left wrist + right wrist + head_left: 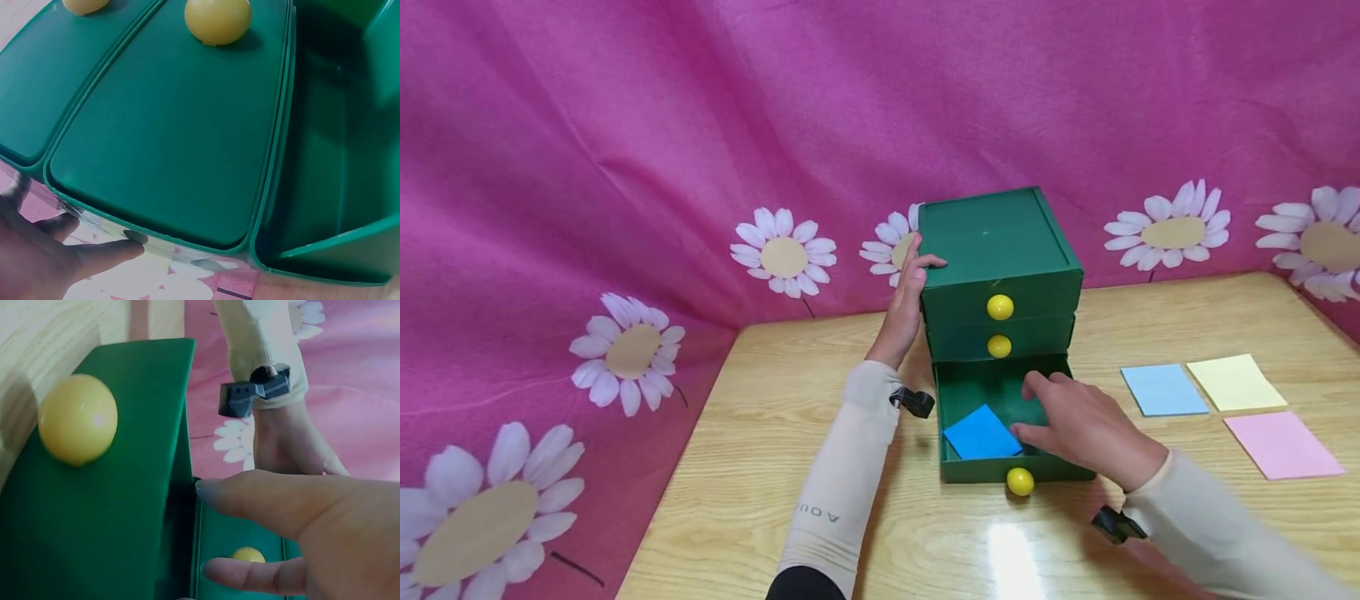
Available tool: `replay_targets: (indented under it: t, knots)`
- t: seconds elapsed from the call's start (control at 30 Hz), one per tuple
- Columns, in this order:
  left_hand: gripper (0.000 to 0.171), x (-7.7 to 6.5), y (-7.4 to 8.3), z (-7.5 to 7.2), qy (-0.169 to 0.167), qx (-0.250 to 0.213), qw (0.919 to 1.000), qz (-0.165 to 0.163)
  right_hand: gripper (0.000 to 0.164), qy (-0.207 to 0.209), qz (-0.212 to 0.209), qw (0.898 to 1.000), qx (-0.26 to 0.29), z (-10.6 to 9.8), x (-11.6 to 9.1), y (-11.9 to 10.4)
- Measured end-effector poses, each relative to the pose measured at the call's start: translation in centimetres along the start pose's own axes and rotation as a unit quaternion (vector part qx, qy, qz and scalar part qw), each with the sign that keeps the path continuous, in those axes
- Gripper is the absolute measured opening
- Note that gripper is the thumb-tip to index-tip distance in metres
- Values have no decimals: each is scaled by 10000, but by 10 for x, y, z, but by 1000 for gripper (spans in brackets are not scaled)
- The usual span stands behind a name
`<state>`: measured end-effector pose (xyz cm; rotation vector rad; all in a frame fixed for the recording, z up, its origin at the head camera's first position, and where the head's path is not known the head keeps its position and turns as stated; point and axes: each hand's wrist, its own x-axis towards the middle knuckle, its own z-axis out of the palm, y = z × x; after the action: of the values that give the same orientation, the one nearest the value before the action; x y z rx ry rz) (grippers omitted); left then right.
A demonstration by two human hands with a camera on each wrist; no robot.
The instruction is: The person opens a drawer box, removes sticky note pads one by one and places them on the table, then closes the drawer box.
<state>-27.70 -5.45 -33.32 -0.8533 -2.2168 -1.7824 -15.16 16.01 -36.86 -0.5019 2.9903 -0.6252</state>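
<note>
A green drawer cabinet [1000,237] with yellow round knobs stands on the table, its bottom drawer [962,379] pulled out. Inside that drawer lies a blue square of paper [982,433], turned at an angle near the front left. My left hand [906,312] rests against the cabinet's left side, with fingertips at its top edge; in the left wrist view its fingers [103,256] are spread beside the wall. Over the drawer's right part is my right hand [1078,421], thumb and fingers apart with nothing between them. Its thumb tip is right by the blue square's right corner.
To the cabinet's right, a light blue square of paper [1165,390], a pale yellow one [1236,383] and a pink one [1283,445] lie flat on the wooden table [760,467]. A pink cloth [647,125] with daisies hangs behind and along the left.
</note>
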Motion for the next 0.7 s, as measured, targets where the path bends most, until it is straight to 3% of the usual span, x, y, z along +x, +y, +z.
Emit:
replay_targets:
  t: [0.7]
  knots:
    - [35,-1,-3,0,13,-22,10000,71,31,-1121,-90,9934,-223,29,34,-18]
